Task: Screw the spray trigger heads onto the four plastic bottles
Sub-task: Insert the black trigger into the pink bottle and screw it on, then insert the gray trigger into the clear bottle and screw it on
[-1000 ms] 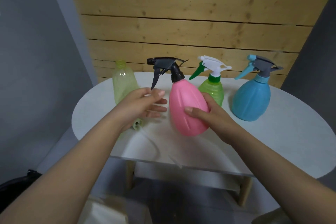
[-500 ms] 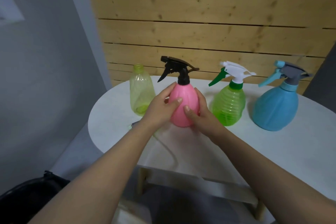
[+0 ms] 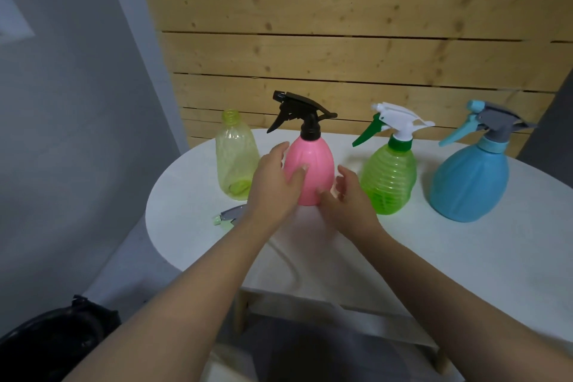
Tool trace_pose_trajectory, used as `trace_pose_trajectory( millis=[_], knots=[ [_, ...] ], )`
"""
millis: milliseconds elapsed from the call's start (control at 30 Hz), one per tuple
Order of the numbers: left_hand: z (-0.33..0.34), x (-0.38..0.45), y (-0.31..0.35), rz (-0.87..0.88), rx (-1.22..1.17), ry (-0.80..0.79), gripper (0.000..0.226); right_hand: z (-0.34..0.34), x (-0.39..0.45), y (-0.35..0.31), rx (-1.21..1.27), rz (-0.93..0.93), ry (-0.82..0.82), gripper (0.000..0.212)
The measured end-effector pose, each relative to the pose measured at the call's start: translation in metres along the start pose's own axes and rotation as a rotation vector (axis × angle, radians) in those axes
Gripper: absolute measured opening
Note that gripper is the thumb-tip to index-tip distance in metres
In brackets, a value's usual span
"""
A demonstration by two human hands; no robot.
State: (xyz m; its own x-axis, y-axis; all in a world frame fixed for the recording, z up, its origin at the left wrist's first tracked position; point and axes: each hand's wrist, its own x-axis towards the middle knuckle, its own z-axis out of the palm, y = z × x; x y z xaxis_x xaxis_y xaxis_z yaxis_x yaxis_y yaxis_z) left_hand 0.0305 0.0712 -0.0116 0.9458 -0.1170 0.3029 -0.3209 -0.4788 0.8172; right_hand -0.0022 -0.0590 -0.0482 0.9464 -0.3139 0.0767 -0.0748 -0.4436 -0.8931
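Four bottles stand in a row on the white table (image 3: pixel 465 257). The pale yellow bottle (image 3: pixel 237 158) at the left has a bare neck. The pink bottle (image 3: pixel 313 164) carries a black trigger head (image 3: pixel 297 108). The green bottle (image 3: pixel 389 177) and the blue bottle (image 3: pixel 469 183) also wear trigger heads. A loose grey and pale green trigger head (image 3: pixel 229 215) lies on the table in front of the yellow bottle, partly hidden by my left forearm. My left hand (image 3: pixel 273 186) rests loosely against the pink bottle's left side, fingers spread. My right hand (image 3: pixel 347 195) is open beside the pink bottle's base.
A wooden plank wall (image 3: pixel 341 40) rises right behind the table. A grey wall stands at the left. A black object (image 3: pixel 52 344) sits on the floor at the lower left. The table's rounded front edge is near my forearms.
The pink bottle went from tilted in my right hand to upright on the table. Both hands have loosened from gripping it to spread fingers.
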Motion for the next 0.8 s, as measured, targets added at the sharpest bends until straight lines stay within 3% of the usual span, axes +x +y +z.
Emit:
trace_pose_trajectory(
  millis=[133,333,433,533,667,800],
  knots=[
    [-0.019,-0.01,0.002,0.161,0.124,0.345,0.019,-0.001,-0.016,-0.005,0.062,-0.085,0.092,0.024],
    [-0.043,0.003,-0.011,-0.136,0.133,0.533,0.043,0.006,-0.023,-0.026,0.106,-0.125,-0.049,0.017],
    [-0.044,0.008,-0.018,-0.206,0.117,0.521,0.069,0.013,-0.024,-0.031,0.139,-0.098,-0.109,0.019],
    [-0.044,0.016,-0.027,-0.273,0.068,0.404,0.09,0.017,-0.024,-0.033,0.137,-0.099,-0.146,0.018],
    [-0.046,0.023,-0.034,-0.284,0.042,0.279,0.084,0.018,-0.022,-0.034,0.149,-0.107,-0.156,0.016],
    [-0.052,0.017,-0.027,-0.228,0.019,0.297,0.074,0.013,-0.02,-0.038,0.159,-0.104,-0.142,0.024]
  ],
)
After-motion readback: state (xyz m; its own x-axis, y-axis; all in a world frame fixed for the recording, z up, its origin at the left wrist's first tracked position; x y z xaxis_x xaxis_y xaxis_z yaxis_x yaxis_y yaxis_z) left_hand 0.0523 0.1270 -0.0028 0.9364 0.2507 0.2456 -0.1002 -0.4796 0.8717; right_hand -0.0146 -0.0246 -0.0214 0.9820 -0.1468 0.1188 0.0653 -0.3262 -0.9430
